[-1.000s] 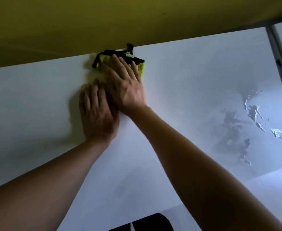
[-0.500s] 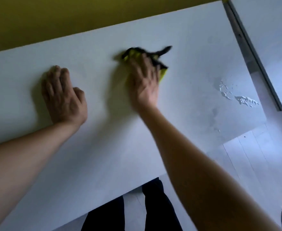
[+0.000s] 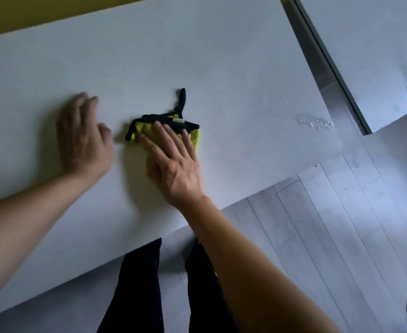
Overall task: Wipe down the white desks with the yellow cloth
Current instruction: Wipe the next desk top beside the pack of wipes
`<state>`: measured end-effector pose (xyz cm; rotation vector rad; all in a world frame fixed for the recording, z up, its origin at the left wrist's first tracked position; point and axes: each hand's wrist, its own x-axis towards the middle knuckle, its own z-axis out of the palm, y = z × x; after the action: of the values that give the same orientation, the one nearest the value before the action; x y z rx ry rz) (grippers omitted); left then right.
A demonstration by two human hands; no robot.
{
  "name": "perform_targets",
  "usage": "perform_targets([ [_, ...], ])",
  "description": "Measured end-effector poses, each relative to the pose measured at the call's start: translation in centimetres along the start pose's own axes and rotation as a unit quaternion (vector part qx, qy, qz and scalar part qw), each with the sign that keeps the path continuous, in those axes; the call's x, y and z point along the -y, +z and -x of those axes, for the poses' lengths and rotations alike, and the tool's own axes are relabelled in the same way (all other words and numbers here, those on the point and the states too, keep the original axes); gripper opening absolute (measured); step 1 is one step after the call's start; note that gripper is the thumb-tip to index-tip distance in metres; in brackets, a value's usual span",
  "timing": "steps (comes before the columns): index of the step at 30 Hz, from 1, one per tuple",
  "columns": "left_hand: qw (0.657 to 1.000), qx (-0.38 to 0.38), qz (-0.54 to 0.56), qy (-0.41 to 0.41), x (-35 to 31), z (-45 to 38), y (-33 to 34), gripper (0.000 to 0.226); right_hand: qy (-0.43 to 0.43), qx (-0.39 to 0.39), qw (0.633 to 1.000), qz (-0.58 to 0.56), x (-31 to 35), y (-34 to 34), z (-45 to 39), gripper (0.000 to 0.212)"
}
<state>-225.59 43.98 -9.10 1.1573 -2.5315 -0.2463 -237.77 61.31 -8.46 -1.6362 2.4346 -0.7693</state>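
Scene: We look down from head height at a white table [image 3: 197, 56] set against a yellow wall [image 3: 17, 13], both bare forearms reaching over it.
Right hand: Our right hand [image 3: 173, 162] lies flat on the yellow cloth [image 3: 195, 140], fingers straight and spread, pressing it to the tabletop rather than clutching it.
Cloth: The yellow cloth, edged in black trim, sits near the middle of the table, mostly under our palm; a black loop [image 3: 182, 98] trails from its far edge toward the wall, and a small pale tag shows on the trim.
Left hand: Our left hand [image 3: 83, 138] rests palm down on the table just beside the cloth, to its left, apart from it; fingers extended and loose, holding nothing. It is blurred.
Wet patch: A streak of water [image 3: 316, 122] glistens near the table's right corner, well apart from the cloth.
Neighbouring table: A second white table [image 3: 377, 44] stands to the right, a metal rail [image 3: 322, 66] between the two.
Below: Dark trousers [image 3: 137, 284] and pale grey plank floor [image 3: 317, 236] show past the near edge.
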Motion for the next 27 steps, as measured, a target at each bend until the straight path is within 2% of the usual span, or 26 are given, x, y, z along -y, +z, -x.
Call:
perform_targets([
  [3, 0.999, 0.019, 0.025, 0.025, -7.0, 2.9, 2.4, 0.053, 0.006, -0.009, 1.0, 0.019, -5.6, -2.7, 1.2, 0.051],
  [5, 1.0, 0.017, 0.013, 0.012, -9.5, 3.6, 3.5, 0.053, 0.028, -0.024, 0.999, 0.037, -10.1, -4.9, 1.8, 0.051],
  [11, 1.0, 0.011, -0.008, -0.003, -9.2, 3.4, 3.7, 0.056, 0.176, -0.125, 0.974, 0.066, -22.7, -11.1, 1.5, 0.044],
  [14, 1.0, 0.009, -0.012, -0.006, -9.6, 3.4, 3.9, 0.056, 0.236, -0.135, 0.96, 0.066, -24.1, -12.5, 1.2, 0.05],
  [16, 1.0, 0.01, -0.014, -0.012, -9.6, 3.3, 3.9, 0.056, 0.253, -0.149, 0.953, 0.069, -22.7, -11.8, 1.3, 0.051],
  [19, 1.0, 0.012, -0.016, -0.017, -9.6, 3.3, 3.9, 0.055, 0.181, -0.139, 0.973, 0.039, -16.8, -9.0, 2.9, 0.049],
  [23, 1.0, 0.01, -0.022, -0.018, -9.6, 3.4, 3.8, 0.056, 0.029, -0.02, 0.999, -0.007, -7.4, -5.7, 7.3, 0.05],
  [25, 1.0, 0.012, -0.021, -0.017, -9.6, 3.2, 3.7, 0.056, -0.026, 0.004, 1.0, -0.009, -7.5, -5.7, 8.2, 0.047],
  [27, 0.999, 0.016, -0.022, -0.021, -9.6, 3.1, 3.6, 0.056, -0.038, 0.006, 0.999, 0.002, -11.1, -7.1, 8.4, 0.047],
])
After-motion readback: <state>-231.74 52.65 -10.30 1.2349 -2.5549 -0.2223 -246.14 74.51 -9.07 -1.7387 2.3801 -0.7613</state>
